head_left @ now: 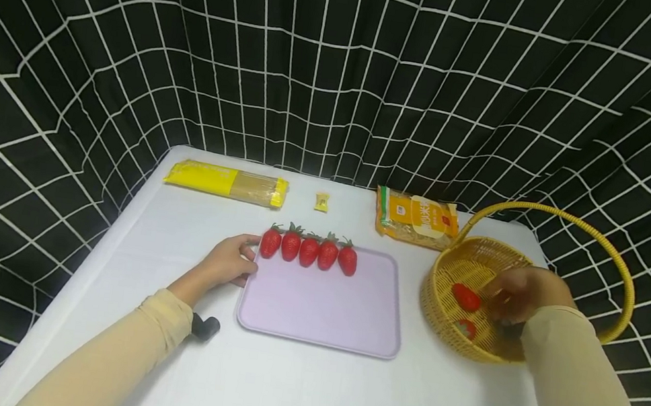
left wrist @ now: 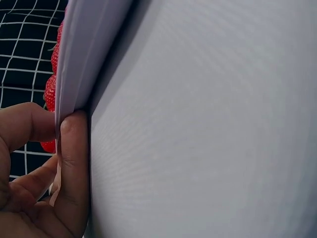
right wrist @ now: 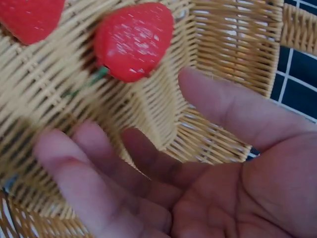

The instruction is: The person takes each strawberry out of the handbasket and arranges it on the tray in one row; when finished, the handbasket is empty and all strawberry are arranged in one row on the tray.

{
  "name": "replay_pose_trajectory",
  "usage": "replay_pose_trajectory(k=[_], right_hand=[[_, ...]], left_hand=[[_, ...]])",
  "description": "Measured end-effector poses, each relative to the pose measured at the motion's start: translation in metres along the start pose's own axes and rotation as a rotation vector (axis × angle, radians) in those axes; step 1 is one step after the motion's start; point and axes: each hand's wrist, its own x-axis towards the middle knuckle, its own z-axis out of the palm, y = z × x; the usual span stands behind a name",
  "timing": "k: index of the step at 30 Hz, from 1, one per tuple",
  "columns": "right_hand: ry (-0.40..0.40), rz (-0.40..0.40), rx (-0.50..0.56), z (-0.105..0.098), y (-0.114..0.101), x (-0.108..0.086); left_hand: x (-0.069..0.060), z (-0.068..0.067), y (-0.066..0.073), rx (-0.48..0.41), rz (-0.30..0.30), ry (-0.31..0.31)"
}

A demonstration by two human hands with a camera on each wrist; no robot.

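Note:
A pale lilac tray (head_left: 322, 304) lies on the table with several red strawberries (head_left: 308, 252) in a row along its far edge. My left hand (head_left: 231, 260) pinches the tray's left edge; the left wrist view shows the thumb (left wrist: 34, 122) on one side of the rim and a finger (left wrist: 74, 163) on the other. Inside the yellow wicker basket (head_left: 440, 312) is my right hand (head_left: 524, 295), holding nothing. In the right wrist view its fingers are spread beside a strawberry (right wrist: 134, 40) with a green stem. A second strawberry (right wrist: 32, 17) is partly cut off there.
Along the table's far side lie a yellow pack of noodles (head_left: 227, 183), a small yellow wrapped sweet (head_left: 322, 201) and an orange bag of grain (head_left: 416, 219). The basket's tall handle (head_left: 596, 231) arches beside my right arm. Black gridded cloth (head_left: 330, 68) hangs behind the table.

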Motion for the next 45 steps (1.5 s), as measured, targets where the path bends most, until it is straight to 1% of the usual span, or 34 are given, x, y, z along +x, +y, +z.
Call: replay_pose_trajectory(k=[1, 2, 3, 4, 5, 6, 7, 10, 11, 13, 17, 20, 23, 24, 26, 28, 32, 35, 37, 38, 41, 44, 45], right_hand=[[-0.05, 0.039, 0.032, 0.001, -0.001, 0.003], [-0.1, 0.1, 0.114, 0.001, -0.002, 0.006], [-0.153, 0.113, 0.093, 0.001, -0.003, 0.009], [-0.195, 0.113, 0.047, 0.001, -0.005, 0.013], [-0.223, 0.105, 0.004, 0.001, -0.007, 0.015], [-0.227, 0.084, -0.033, 0.001, -0.009, 0.017], [-0.209, 0.052, -0.068, 0.001, -0.011, 0.018], [-0.104, -0.038, -0.148, 0.0, -0.016, 0.022], [-0.063, -0.058, -0.141, 0.0, -0.016, 0.021], [-0.015, -0.099, -0.136, 0.001, -0.015, 0.021], [0.05, -0.158, -0.156, 0.011, -0.009, 0.022], [0.063, -0.179, -0.174, 0.018, -0.003, 0.025], [0.047, -0.183, -0.167, 0.021, 0.001, 0.029], [0.025, -0.186, -0.159, 0.021, 0.001, 0.031], [0.004, -0.19, -0.144, 0.022, 0.002, 0.033], [-0.024, -0.175, -0.116, 0.023, 0.002, 0.035], [-0.007, -0.134, -0.124, 0.027, 0.0, 0.036], [-0.007, -0.103, -0.132, 0.029, -0.004, 0.036], [-0.05, -0.092, -0.14, 0.031, -0.008, 0.036], [-0.085, -0.086, -0.15, 0.031, -0.01, 0.036], [-0.166, -0.046, -0.155, 0.035, -0.015, 0.037], [-0.197, -0.055, -0.193, 0.038, -0.019, 0.037], [-0.195, -0.064, -0.209, 0.038, -0.019, 0.036]], left_hand=[[0.0, 0.0, 0.0, -0.001, 0.0, 0.003], [0.0, -0.001, 0.0, 0.0, -0.001, 0.005], [0.0, -0.001, 0.0, 0.002, -0.004, 0.007], [0.001, 0.0, -0.001, 0.005, -0.003, 0.007], [0.001, 0.0, -0.001, 0.004, -0.003, 0.007], [0.001, 0.0, -0.002, 0.004, 0.0, 0.006], [0.001, 0.001, -0.002, 0.005, 0.002, 0.005], [0.001, 0.002, -0.003, 0.002, 0.007, 0.003], [0.0, 0.002, -0.003, 0.002, 0.01, 0.003], [-0.002, 0.001, -0.006, 0.003, 0.011, -0.001], [-0.01, -0.002, -0.017, 0.015, -0.008, -0.003], [-0.015, -0.006, -0.023, 0.025, -0.026, 0.01], [-0.016, -0.008, -0.025, 0.028, -0.024, 0.018], [-0.015, -0.009, -0.024, 0.025, -0.023, 0.018], [-0.013, -0.009, -0.023, 0.021, -0.017, 0.014], [-0.01, -0.008, -0.022, 0.018, -0.015, 0.012], [-0.005, -0.006, -0.017, 0.005, -0.002, 0.007], [-0.003, -0.005, -0.012, -0.002, 0.024, 0.0], [-0.002, -0.004, -0.009, -0.002, 0.028, 0.001], [-0.001, -0.003, -0.008, -0.002, 0.028, 0.002], [0.0, -0.002, -0.006, -0.005, 0.019, 0.004], [0.002, 0.0, -0.004, -0.007, 0.013, 0.005], [0.003, 0.001, -0.004, -0.005, 0.014, 0.006]])
